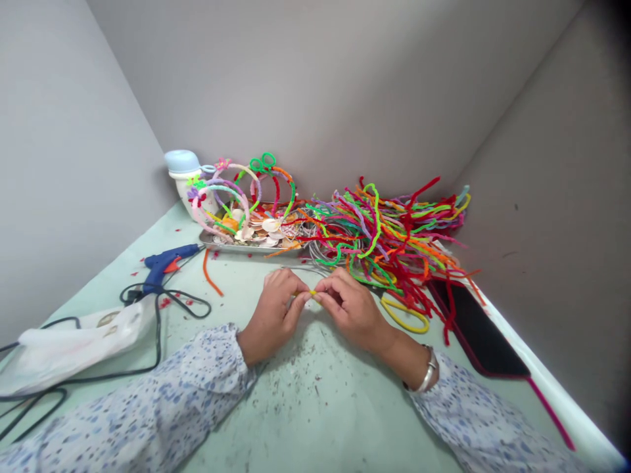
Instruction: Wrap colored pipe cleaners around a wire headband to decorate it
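My left hand (279,305) and my right hand (352,309) meet at the middle of the table, thumbs and forefingers pinched. Between the fingertips shows a short piece of yellow pipe cleaner (313,293); most of it is hidden by the fingers. Thin grey wire (305,269) curves just behind the hands, and I cannot tell whether it joins the yellow piece. Close to my right hand lie yellow-handled scissors (407,316), partly under a heap of coloured pipe cleaners (384,223).
Behind the hands, a metal tray (246,249) holds shells and wrapped headbands (221,190) by a lidded bottle (190,177). At left lie a blue glue gun (165,263), its black cord (158,328) and a white plastic bag (93,335). A dark phone (486,328) lies at right.
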Tool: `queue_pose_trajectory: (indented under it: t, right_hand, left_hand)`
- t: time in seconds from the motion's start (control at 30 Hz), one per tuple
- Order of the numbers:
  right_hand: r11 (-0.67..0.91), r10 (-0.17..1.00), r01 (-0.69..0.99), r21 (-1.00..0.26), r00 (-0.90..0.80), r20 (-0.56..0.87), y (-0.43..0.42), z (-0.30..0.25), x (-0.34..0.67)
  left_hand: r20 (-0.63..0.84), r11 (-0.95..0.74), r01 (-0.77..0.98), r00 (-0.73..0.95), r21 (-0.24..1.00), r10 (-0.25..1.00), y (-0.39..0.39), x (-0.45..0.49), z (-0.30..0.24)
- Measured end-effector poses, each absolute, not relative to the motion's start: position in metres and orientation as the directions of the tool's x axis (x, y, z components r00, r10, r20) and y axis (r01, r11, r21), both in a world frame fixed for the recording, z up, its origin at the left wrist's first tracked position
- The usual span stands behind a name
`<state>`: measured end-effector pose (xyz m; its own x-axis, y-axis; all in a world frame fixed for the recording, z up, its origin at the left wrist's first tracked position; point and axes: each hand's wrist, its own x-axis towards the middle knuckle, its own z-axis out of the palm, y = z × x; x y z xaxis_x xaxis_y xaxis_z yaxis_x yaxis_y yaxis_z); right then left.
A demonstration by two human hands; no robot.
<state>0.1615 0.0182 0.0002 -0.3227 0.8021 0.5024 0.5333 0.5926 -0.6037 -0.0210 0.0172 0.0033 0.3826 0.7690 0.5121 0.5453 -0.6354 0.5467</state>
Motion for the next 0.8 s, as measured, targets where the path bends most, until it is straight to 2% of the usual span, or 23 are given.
queue_pose_trajectory:
  t: [0.13,0.37,0.6,0.8]
  right_hand:
    - [0.612,0.788,0.508,-0.607,-0.318,0.528,0.019,0.005,0.164]
    - [0.587,0.809,0.483,-0.65,-0.325,0.489,0.019,0.009,0.165]
    - [0.646,0.763,0.473,-0.599,-0.393,0.513,0.023,0.012,0.169]
    - [0.584,0.806,0.406,-0.703,-0.396,0.441,0.025,0.01,0.165]
  left_hand:
    - [0.518,-0.639,0.531,0.379,0.557,0.767,0.017,-0.021,0.004]
    - [0.522,-0.649,0.529,0.39,0.547,0.758,0.018,-0.021,0.003]
    - [0.516,-0.654,0.528,0.406,0.542,0.754,0.017,-0.021,0.003]
    - [0.517,-0.655,0.53,0.406,0.538,0.754,0.017,-0.021,0.003]
